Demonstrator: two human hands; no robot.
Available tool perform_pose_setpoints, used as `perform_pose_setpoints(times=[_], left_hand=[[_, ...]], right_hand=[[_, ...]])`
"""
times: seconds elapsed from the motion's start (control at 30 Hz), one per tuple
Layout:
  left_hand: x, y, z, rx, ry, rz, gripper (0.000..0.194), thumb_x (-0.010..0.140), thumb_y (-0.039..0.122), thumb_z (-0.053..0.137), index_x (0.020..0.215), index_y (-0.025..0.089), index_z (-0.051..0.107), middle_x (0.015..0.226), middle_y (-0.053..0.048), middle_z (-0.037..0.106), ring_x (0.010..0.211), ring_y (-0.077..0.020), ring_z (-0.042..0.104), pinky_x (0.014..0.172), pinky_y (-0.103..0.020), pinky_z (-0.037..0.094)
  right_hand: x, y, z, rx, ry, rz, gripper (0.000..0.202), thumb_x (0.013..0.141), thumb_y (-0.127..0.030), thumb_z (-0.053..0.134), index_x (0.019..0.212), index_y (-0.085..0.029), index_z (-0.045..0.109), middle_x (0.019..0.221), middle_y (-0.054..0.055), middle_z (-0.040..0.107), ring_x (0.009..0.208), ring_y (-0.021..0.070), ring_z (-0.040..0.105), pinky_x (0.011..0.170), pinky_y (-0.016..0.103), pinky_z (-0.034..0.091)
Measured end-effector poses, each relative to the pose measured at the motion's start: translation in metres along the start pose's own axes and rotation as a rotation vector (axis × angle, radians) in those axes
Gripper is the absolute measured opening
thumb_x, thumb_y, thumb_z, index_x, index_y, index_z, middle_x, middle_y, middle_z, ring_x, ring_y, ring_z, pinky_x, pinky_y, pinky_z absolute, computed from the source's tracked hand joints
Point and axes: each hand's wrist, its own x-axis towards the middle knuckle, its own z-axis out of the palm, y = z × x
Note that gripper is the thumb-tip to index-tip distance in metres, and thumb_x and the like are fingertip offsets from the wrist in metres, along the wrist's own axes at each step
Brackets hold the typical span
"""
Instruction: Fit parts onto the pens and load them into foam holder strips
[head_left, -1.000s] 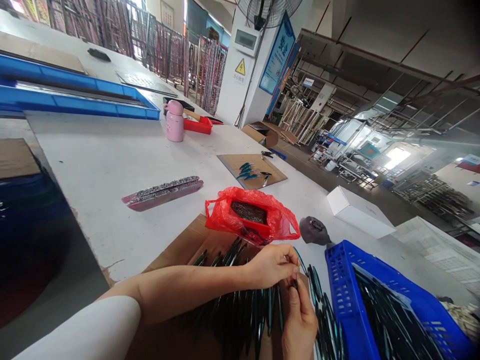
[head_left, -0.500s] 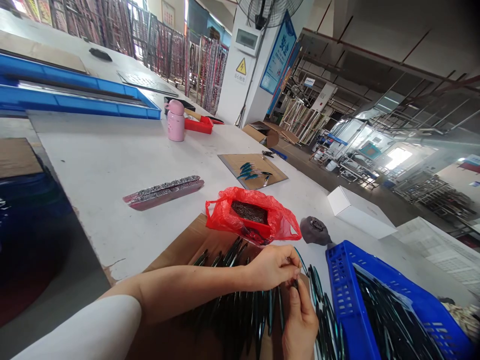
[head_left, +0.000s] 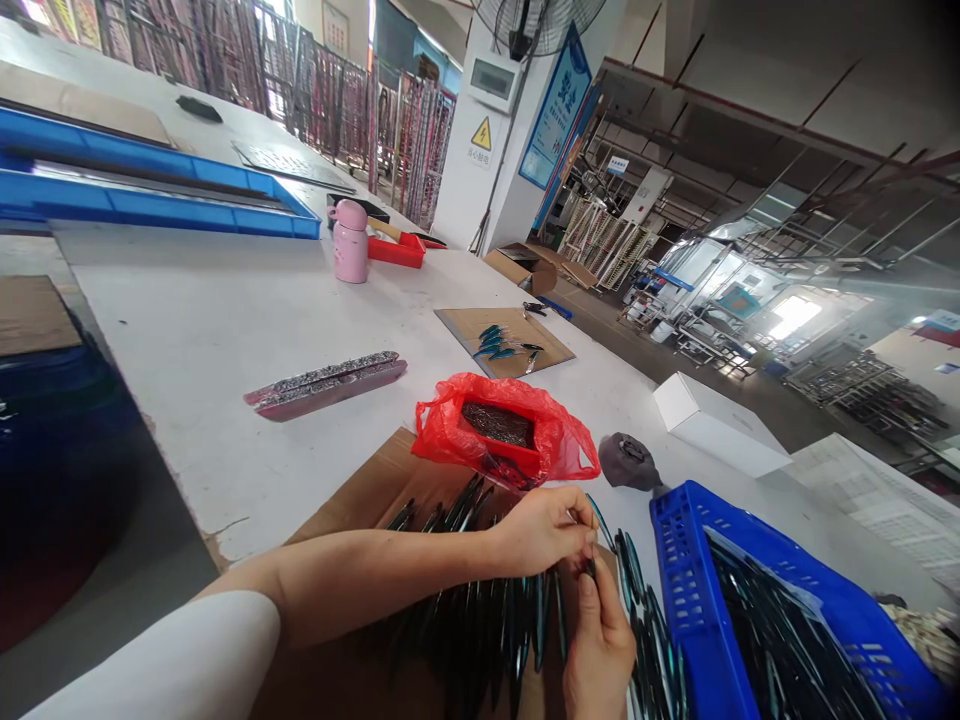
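Observation:
My left hand reaches in from the left, with thumb and fingers pinched together. Its fingertips meet those of my right hand, which is also closed. A small dark piece shows between the fingers, too hidden to name. Under and beside my hands lie many slender, glossy dark-teal pieces with pointed ends, spread on a cardboard sheet. More of these pieces lie to the right of my right hand. Just beyond my hands sits a red plastic bag around a box of thin, dark brown, wiry parts.
At right stands a blue crate full of dark slender pieces. A grey cloth bundle and a white box lie behind it. Farther off are a board with small teal pieces, a wrapped bundle and a pink bottle.

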Motion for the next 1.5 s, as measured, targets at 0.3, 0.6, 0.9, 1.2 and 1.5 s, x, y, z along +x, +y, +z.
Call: perform_pose_setpoints(times=[0.3, 0.6, 0.9, 1.2, 1.5], left_hand=[[-0.005, 0.003, -0.001, 0.245, 0.000, 0.161, 0.005, 0.072, 0.018, 0.052, 0.075, 0.015, 0.050, 0.058, 0.002, 0.053, 0.052, -0.0084, 0.052, 0.051, -0.019, 0.042], [-0.004, -0.002, 0.001, 0.162, -0.004, 0.102, 0.006, 0.072, 0.020, 0.050, 0.073, 0.016, 0.046, 0.055, 0.003, 0.051, 0.047, -0.0095, 0.052, 0.046, -0.020, 0.043], [-0.003, 0.006, 0.003, -0.008, 0.026, 0.020, 0.011, 0.069, 0.018, 0.053, 0.073, 0.015, 0.044, 0.062, 0.001, 0.057, 0.047, -0.0079, 0.053, 0.046, -0.020, 0.045], [-0.002, 0.001, 0.002, -0.047, 0.004, 0.025, 0.013, 0.069, 0.020, 0.056, 0.074, 0.015, 0.046, 0.059, 0.002, 0.055, 0.048, -0.0066, 0.052, 0.047, -0.018, 0.044], [-0.003, 0.002, 0.003, -0.049, 0.010, 0.036, 0.012, 0.070, 0.019, 0.054, 0.075, 0.015, 0.044, 0.062, 0.002, 0.056, 0.048, -0.0061, 0.051, 0.047, -0.019, 0.044]], right_hand=[[-0.004, -0.012, 0.002, -0.016, 0.005, 0.013, 0.053, 0.072, -0.054, 0.057, 0.108, -0.016, 0.062, 0.113, 0.009, 0.060, 0.107, 0.0261, 0.052, 0.087, 0.034, 0.042], [-0.003, 0.004, 0.002, -0.005, -0.027, 0.034, 0.053, 0.075, -0.051, 0.056, 0.115, -0.016, 0.058, 0.113, 0.009, 0.060, 0.105, 0.0260, 0.054, 0.086, 0.035, 0.044], [-0.004, -0.007, 0.003, 0.056, -0.018, 0.009, 0.054, 0.075, -0.050, 0.056, 0.114, -0.014, 0.057, 0.117, 0.010, 0.057, 0.110, 0.0248, 0.050, 0.093, 0.035, 0.038], [-0.003, -0.002, 0.001, 0.018, -0.005, -0.045, 0.050, 0.075, -0.048, 0.056, 0.112, -0.014, 0.059, 0.113, 0.010, 0.060, 0.108, 0.0246, 0.052, 0.093, 0.035, 0.038], [-0.004, -0.009, 0.002, 0.008, -0.012, 0.002, 0.053, 0.073, -0.053, 0.057, 0.109, -0.014, 0.060, 0.115, 0.010, 0.058, 0.111, 0.0253, 0.049, 0.095, 0.036, 0.036]])
